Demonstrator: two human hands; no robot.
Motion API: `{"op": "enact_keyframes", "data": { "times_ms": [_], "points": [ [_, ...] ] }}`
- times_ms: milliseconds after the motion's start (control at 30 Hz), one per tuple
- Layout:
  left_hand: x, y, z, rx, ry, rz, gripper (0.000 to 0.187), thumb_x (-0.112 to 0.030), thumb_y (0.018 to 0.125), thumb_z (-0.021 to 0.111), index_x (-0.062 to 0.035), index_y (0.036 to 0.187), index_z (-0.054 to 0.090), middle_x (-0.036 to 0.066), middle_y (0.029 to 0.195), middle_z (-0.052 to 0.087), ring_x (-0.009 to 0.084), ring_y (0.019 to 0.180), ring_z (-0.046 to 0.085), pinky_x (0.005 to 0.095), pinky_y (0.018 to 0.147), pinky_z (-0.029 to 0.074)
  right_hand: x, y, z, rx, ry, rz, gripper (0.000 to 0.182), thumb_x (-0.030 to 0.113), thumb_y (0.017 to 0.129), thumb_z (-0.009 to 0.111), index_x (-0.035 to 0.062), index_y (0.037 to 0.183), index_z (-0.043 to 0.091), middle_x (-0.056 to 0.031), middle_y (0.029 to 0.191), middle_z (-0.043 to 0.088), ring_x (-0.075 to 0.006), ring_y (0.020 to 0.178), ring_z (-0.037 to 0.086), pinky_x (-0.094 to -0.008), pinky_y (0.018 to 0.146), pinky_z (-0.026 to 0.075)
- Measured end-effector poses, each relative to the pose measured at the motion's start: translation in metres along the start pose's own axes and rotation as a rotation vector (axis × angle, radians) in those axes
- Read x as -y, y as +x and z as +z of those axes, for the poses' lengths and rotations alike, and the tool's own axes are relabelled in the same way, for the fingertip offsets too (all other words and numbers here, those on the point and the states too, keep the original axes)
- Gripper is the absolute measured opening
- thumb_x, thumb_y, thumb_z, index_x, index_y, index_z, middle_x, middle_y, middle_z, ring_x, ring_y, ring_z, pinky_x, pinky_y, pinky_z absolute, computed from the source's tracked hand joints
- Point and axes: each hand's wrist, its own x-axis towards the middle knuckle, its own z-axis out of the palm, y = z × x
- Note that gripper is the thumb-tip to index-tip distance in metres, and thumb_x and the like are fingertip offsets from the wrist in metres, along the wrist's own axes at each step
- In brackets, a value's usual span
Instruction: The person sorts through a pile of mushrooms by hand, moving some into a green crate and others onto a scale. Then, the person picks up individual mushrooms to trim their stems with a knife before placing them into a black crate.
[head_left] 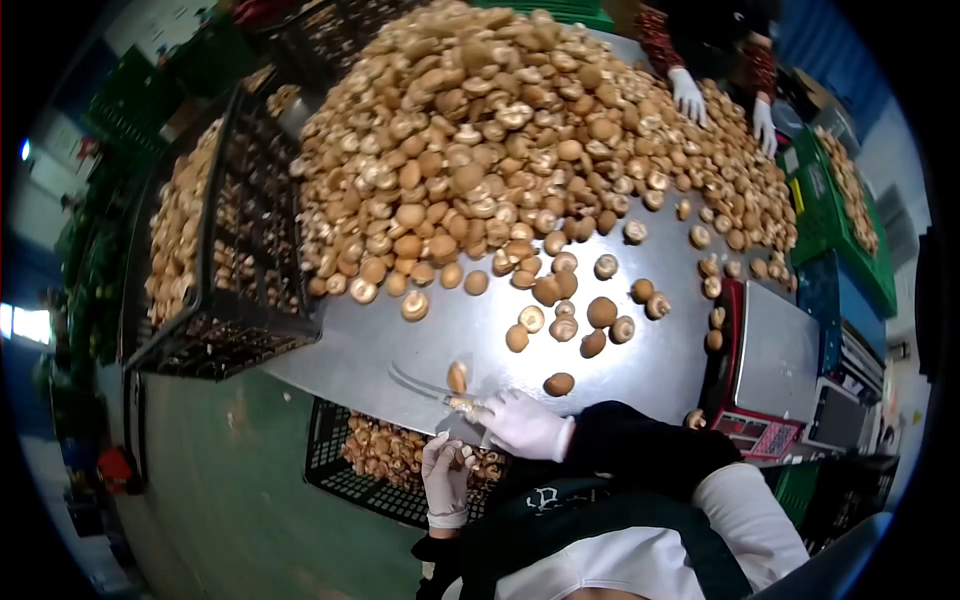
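My right hand point(525, 425), in a white glove, is closed around the wooden handle of a curved knife point(425, 388), whose blade points left over the metal table's front edge. My left hand point(446, 474), gloved as well, is closed with its fingertips on a small pale mushroom point(464, 456), mostly hidden by the fingers. It hovers over a black crate point(322, 440) of mushroom pieces below the table edge. A lone mushroom point(457, 377) lies just beyond the knife, and a brown one point(559, 384) lies to the right.
A large mushroom heap point(470, 150) covers the back of the metal table point(350, 350). On the left stands a black crate of mushrooms point(215, 250); on the right, a red-sided scale point(775, 350) and a green crate point(840, 220). Another person's gloved hands point(688, 97) touch the heap.
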Motion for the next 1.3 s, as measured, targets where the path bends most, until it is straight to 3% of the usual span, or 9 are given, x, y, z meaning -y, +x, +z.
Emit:
{"op": "enact_keyframes", "data": {
  "times_ms": [100, 300, 400, 600, 733, 867, 1033, 1233, 1300],
  "points": [
    [0.005, 0.018, 0.015, 0.024, 0.129, -0.005, 0.021, 0.0, 0.089, 0.054, -0.0046, 0.109, 0.056, 0.005, 0.085, 0.057, 0.0154, 0.073, 0.055, 0.029, 0.069, 0.049, -0.006, -0.059, -0.023, 0.148, 0.002, -0.127, 0.026, 0.023, 0.076, 0.066, 0.0112, 0.099, 0.062, -0.0078, 0.101, 0.055, -0.026, 0.097, 0.054, -0.0383, 0.081, 0.045],
    [0.003, 0.035, 0.025, 0.037, 0.298, -0.002, 0.016, 0.002, 0.088, 0.054, -0.0048, 0.102, 0.055, 0.003, 0.081, 0.054, 0.0115, 0.067, 0.055, 0.0267, 0.062, 0.05, -0.035, -0.142, -0.018, 0.232, 0.047, 0.066, 0.03, 0.025, 0.078, 0.064, 0.0121, 0.105, 0.06, -0.0073, 0.113, 0.055, -0.0265, 0.099, 0.056, -0.0385, 0.083, 0.046],
    [-0.001, 0.03, 0.044, 0.037, 0.836, 0.316, 0.021, 0.002, 0.08, 0.063, -0.0023, 0.1, 0.056, -0.001, 0.072, 0.052, 0.007, 0.062, 0.052, 0.0199, 0.061, 0.046, -0.044, -0.142, -0.016, 0.08, 0.187, 0.042, 0.028, 0.023, 0.08, 0.063, 0.0129, 0.106, 0.06, -0.0077, 0.113, 0.055, -0.0268, 0.098, 0.057, -0.0385, 0.083, 0.046],
    [-0.021, 0.061, 0.096, 0.253, 1.74, 0.912, 0.053, -0.007, 0.071, 0.071, -0.0039, 0.121, 0.055, 0.015, 0.098, 0.058, 0.0343, 0.092, 0.055, 0.0405, 0.084, 0.046, -0.049, -0.09, -0.06, -0.147, -0.124, 0.189, 0.042, 0.018, 0.081, 0.059, 0.0179, 0.123, 0.054, -0.0054, 0.12, 0.055, -0.024, 0.107, 0.054, -0.0393, 0.094, 0.041],
    [-0.022, 0.099, 0.09, 0.489, 2.006, 0.678, 0.053, -0.012, 0.07, 0.072, -0.004, 0.12, 0.057, 0.019, 0.101, 0.058, 0.0366, 0.096, 0.056, 0.0432, 0.085, 0.045, -0.062, -0.061, -0.045, -0.144, -0.355, 0.082, 0.034, 0.018, 0.082, 0.055, 0.0201, 0.117, 0.058, -0.0032, 0.116, 0.057, -0.0223, 0.115, 0.05, -0.0474, 0.103, 0.032],
    [-0.024, 0.106, 0.108, 0.553, 2.041, 0.494, 0.049, -0.012, 0.069, 0.073, -0.0047, 0.116, 0.059, 0.019, 0.099, 0.059, 0.0368, 0.093, 0.056, 0.0429, 0.082, 0.046, -0.111, -0.08, -0.053, -0.343, -0.372, 0.271, 0.019, 0.019, 0.081, 0.06, 0.0204, 0.099, 0.062, -0.0005, 0.097, 0.059, -0.021, 0.102, 0.055, -0.0447, 0.097, 0.037],
    [-0.012, 0.106, 0.098, 0.501, 1.943, 0.453, 0.034, -0.011, 0.073, 0.07, -0.0035, 0.104, 0.06, 0.017, 0.092, 0.057, 0.0358, 0.09, 0.055, 0.0439, 0.079, 0.045, -0.16, -0.116, -0.121, -0.607, -0.422, 0.643, 0.042, 0.023, 0.066, 0.074, 0.0144, 0.104, 0.059, -0.0099, 0.107, 0.054, -0.0299, 0.106, 0.048, -0.049, 0.099, 0.035],
    [0.039, 0.096, 0.146, 0.499, 1.308, 0.69, 0.035, -0.006, 0.081, 0.064, 0.0007, 0.114, 0.054, 0.018, 0.11, 0.055, 0.0299, 0.103, 0.056, 0.036, 0.089, 0.045, -0.156, -0.036, -0.149, -0.736, -0.261, 0.488, 0.034, 0.02, 0.07, 0.071, 0.007, 0.1, 0.063, -0.0128, 0.105, 0.057, -0.0314, 0.099, 0.053, -0.042, 0.087, 0.042],
    [0.06, 0.089, 0.16, 0.481, 0.803, 0.364, 0.042, -0.003, 0.082, 0.064, 0.0026, 0.121, 0.049, 0.019, 0.123, 0.046, 0.0316, 0.113, 0.052, 0.0373, 0.095, 0.043, -0.146, -0.002, -0.132, -0.575, -0.002, 0.321, 0.024, 0.018, 0.076, 0.066, 0.0071, 0.098, 0.065, -0.013, 0.101, 0.059, -0.0314, 0.096, 0.054, -0.0408, 0.085, 0.043]
  ]
}}
